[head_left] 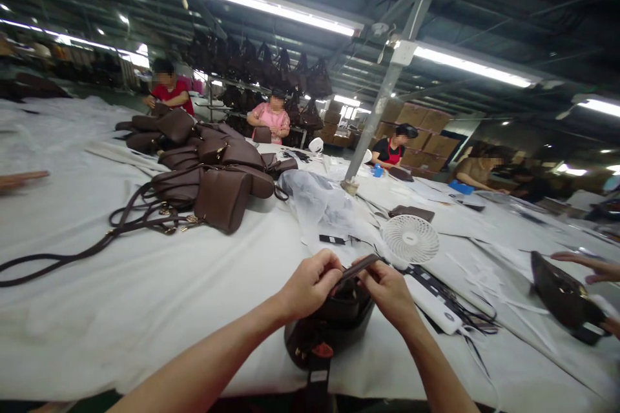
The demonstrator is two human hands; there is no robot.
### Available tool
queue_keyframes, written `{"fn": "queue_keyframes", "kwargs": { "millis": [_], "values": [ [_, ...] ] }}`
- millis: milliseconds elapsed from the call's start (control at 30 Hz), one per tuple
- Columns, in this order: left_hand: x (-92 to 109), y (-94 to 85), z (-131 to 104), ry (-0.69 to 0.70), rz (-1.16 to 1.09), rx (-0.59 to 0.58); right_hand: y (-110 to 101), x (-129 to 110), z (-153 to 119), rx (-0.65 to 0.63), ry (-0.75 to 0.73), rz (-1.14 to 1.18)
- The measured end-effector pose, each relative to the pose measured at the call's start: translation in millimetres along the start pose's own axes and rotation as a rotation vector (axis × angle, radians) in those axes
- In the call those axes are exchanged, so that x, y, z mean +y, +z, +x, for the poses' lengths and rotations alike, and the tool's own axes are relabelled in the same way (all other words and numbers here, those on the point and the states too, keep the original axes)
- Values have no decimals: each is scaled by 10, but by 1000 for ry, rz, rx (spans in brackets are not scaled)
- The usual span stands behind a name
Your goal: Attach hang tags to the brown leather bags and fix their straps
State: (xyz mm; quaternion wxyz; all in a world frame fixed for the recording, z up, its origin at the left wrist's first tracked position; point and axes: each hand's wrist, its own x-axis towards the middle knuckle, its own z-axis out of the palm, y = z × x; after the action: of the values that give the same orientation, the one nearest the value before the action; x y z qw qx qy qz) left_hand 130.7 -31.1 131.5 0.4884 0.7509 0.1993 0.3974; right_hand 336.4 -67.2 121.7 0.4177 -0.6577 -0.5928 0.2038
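A dark brown handbag (334, 326) stands on the white-covered table right in front of me, its top partly hidden by my hands. My left hand (310, 281) is closed, thumb and fingers pinching one end of a dark brown strap (359, 266) above the bag's opening. At the strap's other end, my right hand (387, 287) is closed on it too. A black tag with a white label (318, 377) hangs from the front of the bag, beside a reddish-brown patch (322, 350).
Several brown handbags (220, 197) are piled left of centre, their straps trailing. Clear plastic (322, 203), a white fan (411, 239) and a white power bank-like box (433, 303) with cables lie ahead and right. A co-worker's hand (593, 266) is near another dark bag (562, 293).
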Motion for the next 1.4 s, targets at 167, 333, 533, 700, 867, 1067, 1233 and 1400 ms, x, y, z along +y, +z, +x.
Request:
{"fn": "queue_keyframes", "kwargs": {
  "millis": [167, 333, 533, 700, 867, 1067, 1233, 1400],
  "values": [
    [-78, -355, -230, 132, 107, -274, -36, -46, -28, -8, 65, 119],
    [-194, -474, -247, 162, 95, -316, -64, -186, -57, -55, 95, 280],
    [-124, -318, -142, 231, 277, -328, -59, -210, -68, 10, 241, 486],
    [-148, -213, -187, 412, 457, -267, -136, -223, -23, 56, 229, 311],
    [-230, -230, -205, 400, 450, -269, -165, -386, -104, -55, 232, 343],
    [-218, -635, -121, 320, 466, -270, -236, -651, -311, -118, 283, 312],
    [-283, -780, -108, 320, 599, -236, 82, -618, -406, -55, 218, 143],
    [-75, -363, -317, 440, 755, 92, 296, -503, -448, 36, 131, 130]
  ]
}}
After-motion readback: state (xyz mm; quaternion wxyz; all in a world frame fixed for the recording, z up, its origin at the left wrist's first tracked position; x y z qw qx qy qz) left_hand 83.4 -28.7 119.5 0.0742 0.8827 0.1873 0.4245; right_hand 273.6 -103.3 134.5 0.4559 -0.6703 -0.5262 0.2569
